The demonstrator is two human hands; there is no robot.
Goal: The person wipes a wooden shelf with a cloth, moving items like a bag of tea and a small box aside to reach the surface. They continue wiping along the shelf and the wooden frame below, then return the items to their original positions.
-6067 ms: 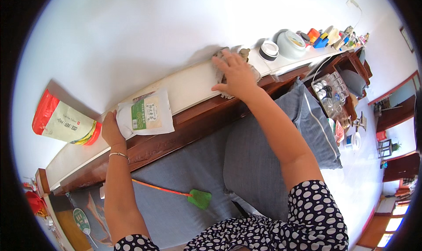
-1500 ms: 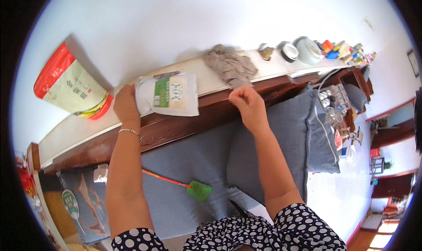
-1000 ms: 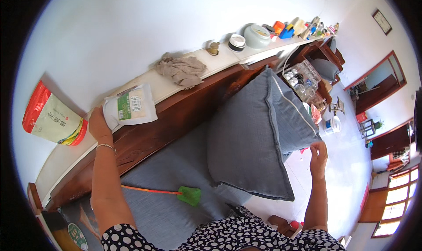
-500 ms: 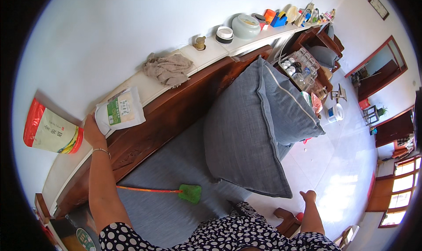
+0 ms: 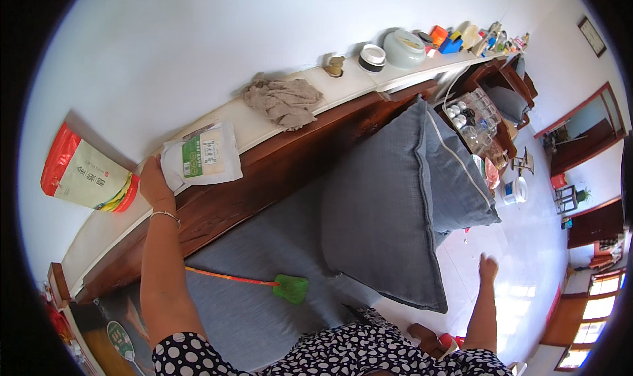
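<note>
My left hand [image 5: 157, 181] grips the lower left side of a white pouch [image 5: 227, 162] with a green label, at the tiled ledge along the wall. Part of the fingers is hidden behind the pouch. Just left of that hand, a red and cream pouch [image 5: 82, 172] stands against the wall. My right hand [image 5: 488, 268] hangs out over the floor on the right, its fingers curled and nothing visible in them. A crumpled beige-brown cloth [image 5: 282, 101] lies on the ledge to the right of the white pouch.
Large grey cushions [image 5: 382, 211] lean on the wooden sofa back [image 5: 264, 178]. A green fly swatter [image 5: 290, 288] lies on the grey seat. Along the ledge stand a small brown figure [image 5: 334, 66], round jars [image 5: 404, 48] and several small items. Glassware [image 5: 484, 115] and a white bucket [image 5: 515, 190] are farther right.
The view has shifted, so most things sit farther right in it. My right hand has risen, and its thumb no longer sticks out. My left hand stays on the white pouch.
</note>
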